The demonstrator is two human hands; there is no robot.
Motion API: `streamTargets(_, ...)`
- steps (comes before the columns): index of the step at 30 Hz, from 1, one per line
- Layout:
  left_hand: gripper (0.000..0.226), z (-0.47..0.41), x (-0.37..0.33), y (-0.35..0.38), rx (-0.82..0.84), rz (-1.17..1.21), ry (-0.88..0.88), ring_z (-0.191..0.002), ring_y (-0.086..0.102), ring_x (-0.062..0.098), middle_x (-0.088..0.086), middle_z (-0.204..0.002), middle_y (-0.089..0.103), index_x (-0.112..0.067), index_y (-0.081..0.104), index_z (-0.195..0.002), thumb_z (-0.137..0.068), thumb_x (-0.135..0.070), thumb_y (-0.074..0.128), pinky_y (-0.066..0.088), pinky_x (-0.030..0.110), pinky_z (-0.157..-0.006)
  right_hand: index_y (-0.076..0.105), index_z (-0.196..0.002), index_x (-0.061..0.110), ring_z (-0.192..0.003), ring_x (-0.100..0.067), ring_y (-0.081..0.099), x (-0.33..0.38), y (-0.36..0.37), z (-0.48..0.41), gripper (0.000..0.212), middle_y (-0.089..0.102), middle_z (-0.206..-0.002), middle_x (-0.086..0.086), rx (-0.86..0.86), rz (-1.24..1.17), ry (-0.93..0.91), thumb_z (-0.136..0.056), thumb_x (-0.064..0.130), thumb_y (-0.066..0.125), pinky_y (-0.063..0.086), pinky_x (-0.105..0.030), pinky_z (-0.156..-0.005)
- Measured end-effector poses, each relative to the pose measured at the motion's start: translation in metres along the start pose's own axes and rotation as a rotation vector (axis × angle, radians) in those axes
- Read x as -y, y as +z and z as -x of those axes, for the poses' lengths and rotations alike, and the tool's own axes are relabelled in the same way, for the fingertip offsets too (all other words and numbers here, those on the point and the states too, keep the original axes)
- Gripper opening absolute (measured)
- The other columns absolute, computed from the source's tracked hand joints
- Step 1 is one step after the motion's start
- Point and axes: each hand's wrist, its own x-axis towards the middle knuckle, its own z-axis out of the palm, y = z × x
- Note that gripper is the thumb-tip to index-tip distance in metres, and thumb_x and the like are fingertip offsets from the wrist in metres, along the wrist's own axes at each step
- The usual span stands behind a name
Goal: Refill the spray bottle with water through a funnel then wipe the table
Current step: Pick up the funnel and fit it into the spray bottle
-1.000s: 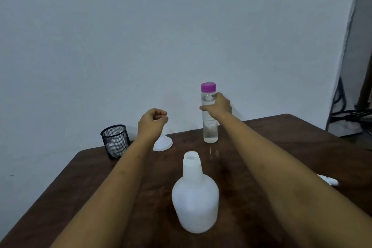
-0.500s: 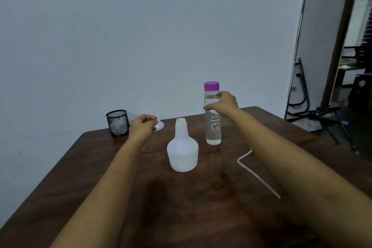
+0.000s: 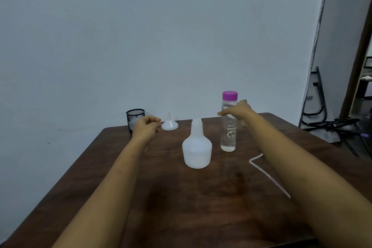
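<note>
Before pouring, my right hand grips the purple-capped clear water bottle, while my curled, empty left hand must next seat the white plastic funnel just beside it in the open-necked white spray bottle mid-table.

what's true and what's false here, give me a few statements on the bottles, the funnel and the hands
1. The water bottle has its purple cap on. True.
2. The funnel sits in the neck of the spray bottle. False: it stands rim down on the table, close to the left hand, and the neck is open.
3. The right hand is on the upper part of the water bottle. True.
4. The spray bottle lies on its side. False: it stands upright.
</note>
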Motion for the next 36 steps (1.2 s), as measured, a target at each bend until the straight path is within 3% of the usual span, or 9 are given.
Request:
streamTargets(2, 0.011, -0.004, 0.004, -0.012, -0.032, -0.007, -0.012, -0.068, 0.057, 0.011, 0.002, -0.095, 0.065, -0.017, 0.062, -0.083, -0.089, -0.008, 0.06, 0.043, 0.022, -0.061, 0.01, -0.149, 0.007, -0.134, -0.038, 0.033, 0.019, 0.005, 0.012, 0.103, 0.028, -0.148, -0.017, -0.139, -0.028, -0.051, -0.073, 0.013, 0.079, 0.04, -0.051, -0.105)
streamTargets(4, 0.009, -0.008, 0.007, -0.024, -0.072, -0.027, -0.022, -0.068, 0.058, 0.01, 0.002, -0.097, 0.066, -0.017, 0.063, -0.084, -0.089, -0.01, 0.06, 0.041, 0.022, -0.059, 0.004, -0.152, 0.011, -0.141, -0.035, 0.017, 0.043, 0.022, 0.033, 0.097, 0.016, -0.154, -0.011, -0.328, -0.084, -0.241, -0.08, 0.014, 0.069, 0.032, -0.049, -0.111)
streamTargets(6, 0.011, -0.012, 0.01, -0.034, -0.103, -0.034, -0.028, -0.068, 0.058, 0.01, 0.001, -0.096, 0.065, -0.018, 0.063, -0.082, -0.089, -0.01, 0.06, 0.04, 0.021, -0.056, 0.017, -0.15, 0.013, -0.137, -0.031, 0.026, 0.064, 0.05, 0.056, 0.081, 0.024, -0.15, -0.012, -0.397, -0.154, -0.443, -0.083, 0.011, 0.061, 0.03, -0.044, -0.111)
streamTargets(9, 0.016, -0.021, 0.016, -0.047, -0.122, -0.065, -0.025, -0.07, 0.059, 0.011, 0.001, -0.094, 0.065, -0.02, 0.061, -0.077, -0.089, -0.01, 0.06, 0.041, 0.021, -0.057, 0.044, -0.135, 0.012, -0.122, -0.025, 0.044, 0.076, 0.115, 0.076, 0.054, 0.041, -0.136, -0.013, -0.164, -0.113, -0.575, -0.084, 0.004, 0.057, 0.035, -0.026, -0.099)
streamTargets(11, 0.013, -0.029, 0.018, -0.057, -0.116, -0.147, -0.017, -0.078, 0.062, 0.015, 0.003, -0.095, 0.067, -0.019, 0.062, -0.078, -0.087, -0.01, 0.061, 0.045, 0.024, -0.064, 0.052, -0.128, 0.012, -0.119, -0.023, 0.049, 0.069, 0.161, 0.074, 0.043, 0.045, -0.135, -0.012, 0.064, 0.013, -0.464, -0.086, 0.006, 0.056, 0.036, -0.02, -0.09)
streamTargets(14, 0.01, -0.05, 0.019, -0.072, -0.106, -0.265, 0.023, -0.093, 0.063, 0.021, 0.005, -0.097, 0.067, -0.017, 0.063, -0.081, -0.085, -0.009, 0.06, 0.052, 0.032, -0.083, 0.062, -0.117, 0.009, -0.118, -0.028, 0.054, 0.048, 0.221, 0.048, 0.031, 0.058, -0.124, -0.012, 0.245, 0.208, -0.228, -0.086, 0.012, 0.057, 0.046, -0.034, -0.096)
streamTargets(19, 0.016, -0.093, 0.019, -0.08, -0.025, -0.394, 0.085, -0.083, 0.06, 0.017, -0.006, -0.074, 0.062, -0.024, 0.062, -0.078, -0.083, -0.009, 0.059, 0.045, 0.022, -0.065, 0.049, -0.134, 0.015, -0.131, -0.031, 0.037, 0.017, 0.275, -0.01, 0.047, 0.041, -0.139, -0.013, 0.203, 0.371, -0.055, -0.087, 0.018, 0.05, 0.039, -0.034, -0.105)
streamTargets(27, 0.02, -0.143, 0.059, -0.065, 0.075, -0.435, 0.064, -0.076, 0.059, 0.015, -0.006, -0.069, 0.06, -0.026, 0.059, -0.073, -0.082, -0.008, 0.061, 0.048, 0.024, -0.075, 0.024, -0.147, 0.039, -0.146, -0.033, 0.004, -0.007, 0.311, -0.098, 0.062, 0.004, -0.16, -0.009, 0.11, 0.507, 0.032, -0.09, 0.022, 0.045, 0.001, -0.05, -0.118)
streamTargets(36, 0.013, -0.149, 0.094, -0.051, 0.046, -0.423, 0.024, -0.078, 0.056, 0.011, -0.001, -0.074, 0.062, -0.017, 0.063, -0.083, -0.083, -0.004, 0.063, 0.039, 0.009, -0.058, 0.036, -0.143, 0.032, -0.139, -0.03, 0.027, -0.015, 0.311, -0.119, 0.049, 0.034, -0.148, -0.007, 0.02, 0.55, -0.071, -0.095, 0.024, 0.044, 0.005, -0.055, -0.116)
